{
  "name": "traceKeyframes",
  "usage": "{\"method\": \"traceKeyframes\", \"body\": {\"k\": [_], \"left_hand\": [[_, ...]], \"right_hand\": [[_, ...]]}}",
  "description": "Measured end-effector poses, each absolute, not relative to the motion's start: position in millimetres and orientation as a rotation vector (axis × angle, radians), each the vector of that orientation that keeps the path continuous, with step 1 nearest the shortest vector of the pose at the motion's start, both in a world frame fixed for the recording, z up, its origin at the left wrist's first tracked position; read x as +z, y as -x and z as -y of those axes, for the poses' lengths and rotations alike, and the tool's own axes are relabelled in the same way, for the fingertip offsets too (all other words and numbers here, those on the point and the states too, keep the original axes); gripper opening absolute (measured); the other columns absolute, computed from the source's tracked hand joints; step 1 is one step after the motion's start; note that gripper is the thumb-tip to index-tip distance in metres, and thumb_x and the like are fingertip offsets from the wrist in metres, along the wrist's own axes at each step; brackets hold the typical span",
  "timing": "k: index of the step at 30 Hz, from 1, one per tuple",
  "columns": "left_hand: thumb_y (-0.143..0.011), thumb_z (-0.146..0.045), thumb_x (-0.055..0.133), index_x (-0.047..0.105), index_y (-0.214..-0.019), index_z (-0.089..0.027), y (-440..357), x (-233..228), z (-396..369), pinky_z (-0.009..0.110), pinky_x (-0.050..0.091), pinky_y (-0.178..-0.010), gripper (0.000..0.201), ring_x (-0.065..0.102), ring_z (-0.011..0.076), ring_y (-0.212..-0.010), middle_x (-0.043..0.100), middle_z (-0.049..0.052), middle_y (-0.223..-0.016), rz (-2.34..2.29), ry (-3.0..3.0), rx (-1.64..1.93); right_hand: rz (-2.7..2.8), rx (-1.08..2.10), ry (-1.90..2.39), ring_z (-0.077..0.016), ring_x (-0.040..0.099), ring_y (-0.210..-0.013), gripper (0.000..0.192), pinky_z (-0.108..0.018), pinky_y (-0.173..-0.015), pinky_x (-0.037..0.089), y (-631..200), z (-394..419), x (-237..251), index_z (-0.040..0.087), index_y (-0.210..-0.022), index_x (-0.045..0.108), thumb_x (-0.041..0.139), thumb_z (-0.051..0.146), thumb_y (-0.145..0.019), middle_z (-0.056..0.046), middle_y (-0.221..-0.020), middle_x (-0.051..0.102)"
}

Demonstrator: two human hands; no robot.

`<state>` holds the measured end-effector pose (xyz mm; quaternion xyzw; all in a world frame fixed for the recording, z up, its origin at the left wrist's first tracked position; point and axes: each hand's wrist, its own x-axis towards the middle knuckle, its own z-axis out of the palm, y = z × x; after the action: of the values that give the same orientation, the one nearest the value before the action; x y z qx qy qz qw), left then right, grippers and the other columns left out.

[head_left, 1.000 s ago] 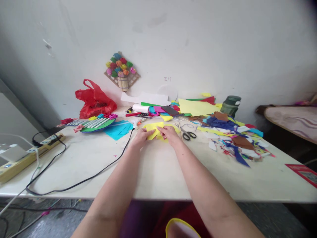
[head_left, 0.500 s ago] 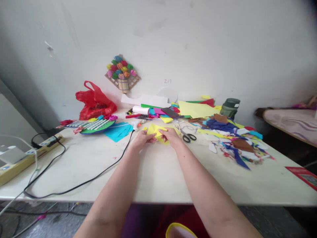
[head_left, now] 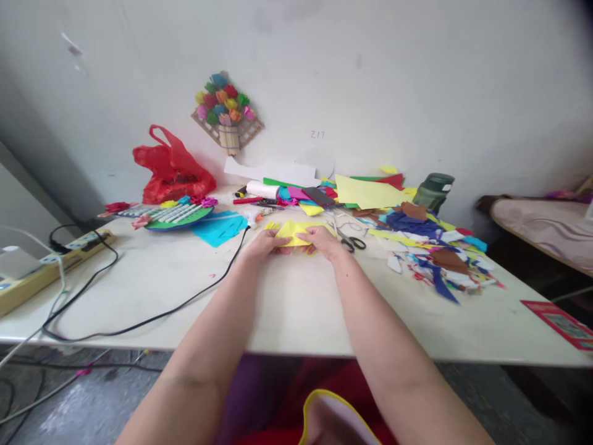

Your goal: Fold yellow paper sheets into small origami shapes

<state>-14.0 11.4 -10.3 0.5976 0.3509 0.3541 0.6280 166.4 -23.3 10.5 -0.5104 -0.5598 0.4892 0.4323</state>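
Note:
A folded piece of yellow paper (head_left: 291, 231) is held between my two hands, just above the white table (head_left: 296, 309). My left hand (head_left: 265, 243) pinches its left side, thumb on top and fingers below. On the right side, my right hand (head_left: 320, 240) grips it the same way. The paper rises to a peak in the middle. Black-handled scissors (head_left: 354, 243) lie right beside my right hand. Beyond my left hand rests a glue gun (head_left: 252, 217) with a black cord.
Paper scraps (head_left: 445, 259) heap at the right, near a green bottle (head_left: 433, 190). Blue paper (head_left: 220, 230), a decorated green board (head_left: 180, 215) and a red plastic bag (head_left: 173, 170) lie at left. A power strip (head_left: 55, 272) sits at the left edge; its cords cross the table.
The yellow paper has gone from loosely spread to folded with a raised peak, and both hands now grip its sides. The camera view has tilted slightly downward.

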Motion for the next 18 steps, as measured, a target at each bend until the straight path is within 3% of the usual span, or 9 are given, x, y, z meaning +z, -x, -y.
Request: {"method": "traceKeyframes", "body": {"k": [7,18], "left_hand": [[-0.058,-0.03,0.077,0.067,-0.092,-0.009,12.6,-12.8,-13.0,0.022,0.048,-0.052,0.041,0.057,0.0106,-0.049,0.066,0.005,-0.065,-0.815,-1.382,0.806],[-0.057,-0.027,0.076,0.065,-0.094,-0.007,14.5,-15.3,-13.2,0.022,0.05,-0.054,0.044,0.06,0.0113,-0.053,0.068,0.006,-0.068,-0.783,-1.312,0.903]], "right_hand": [[1.312,1.348,1.242,-0.0144,0.058,-0.043,0.051,-0.023,-0.04,0.044,-165.6,19.3,5.3,0.01,-0.078,0.062,0.038,0.054,-0.087,-0.008,-0.058,0.065],[1.179,1.365,1.187,-0.0133,0.059,-0.043,0.053,-0.02,-0.041,0.044,-163.4,14.9,-5.0,0.008,-0.081,0.06,0.034,0.054,-0.089,-0.008,-0.054,0.064]]}}
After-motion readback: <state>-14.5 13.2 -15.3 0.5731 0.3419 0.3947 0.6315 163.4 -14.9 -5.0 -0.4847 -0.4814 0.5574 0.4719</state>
